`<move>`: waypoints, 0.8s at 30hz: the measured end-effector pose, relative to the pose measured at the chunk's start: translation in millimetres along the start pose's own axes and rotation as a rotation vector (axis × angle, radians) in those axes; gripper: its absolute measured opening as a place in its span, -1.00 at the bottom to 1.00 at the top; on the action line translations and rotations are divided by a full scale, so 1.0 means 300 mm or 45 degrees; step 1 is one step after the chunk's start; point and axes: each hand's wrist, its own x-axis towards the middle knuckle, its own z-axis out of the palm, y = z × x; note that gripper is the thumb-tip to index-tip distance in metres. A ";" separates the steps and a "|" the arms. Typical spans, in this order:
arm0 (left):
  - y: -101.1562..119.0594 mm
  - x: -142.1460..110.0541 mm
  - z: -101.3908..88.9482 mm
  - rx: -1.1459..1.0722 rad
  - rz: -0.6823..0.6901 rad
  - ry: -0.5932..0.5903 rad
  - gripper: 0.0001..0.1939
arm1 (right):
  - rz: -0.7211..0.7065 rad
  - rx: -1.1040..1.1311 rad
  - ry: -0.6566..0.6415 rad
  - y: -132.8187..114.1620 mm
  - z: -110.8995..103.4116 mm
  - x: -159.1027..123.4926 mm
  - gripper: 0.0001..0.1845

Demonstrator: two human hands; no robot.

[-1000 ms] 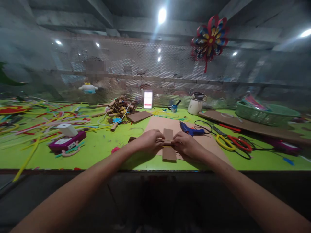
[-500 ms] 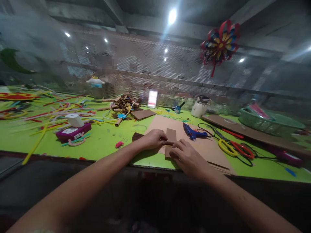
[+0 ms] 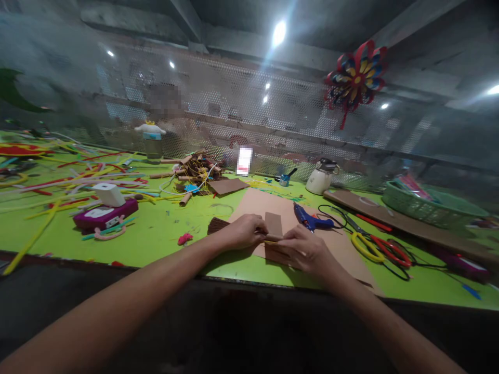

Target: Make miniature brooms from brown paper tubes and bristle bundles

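So, the left hand (image 3: pixel 246 231) and right hand (image 3: pixel 306 249) are both pinched on a thin cardboard roll (image 3: pixel 274 238), across a cardboard strip (image 3: pixel 273 223) near the lime-green tabletop's (image 3: pixel 159 228) front edge. Phone (image 3: pixel 244 161) screen's too blurred to read; perforated mesh (image 3: pixel 230 117) behind, concrete beams (image 3: pixel 237 41) overhead.

A white, dark-topped jug (image 3: pixel 318 180) stands left of a green basket (image 3: pixel 432 206).
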 end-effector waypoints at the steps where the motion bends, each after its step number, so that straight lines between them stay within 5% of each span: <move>1: 0.001 0.000 0.000 -0.002 0.002 0.009 -0.80 | 0.045 0.013 0.011 0.009 -0.013 0.021 -0.80; 9: 0.015 0.000 -0.010 0.005 0.068 0.017 -0.86 | 0.608 0.474 -0.079 0.155 -0.037 0.187 -0.89; 14: 0.021 -0.003 -0.009 0.069 0.071 0.050 -0.87 | 0.721 0.712 -0.157 0.227 0.022 0.196 -0.85; 18: 0.027 0.001 -0.011 0.033 0.037 0.013 -0.80 | 0.813 0.848 -0.057 0.245 0.084 0.177 -0.62; 24: 0.037 0.006 -0.006 -0.025 -0.196 0.055 -0.81 | 0.825 0.878 0.093 0.254 0.116 0.166 -0.61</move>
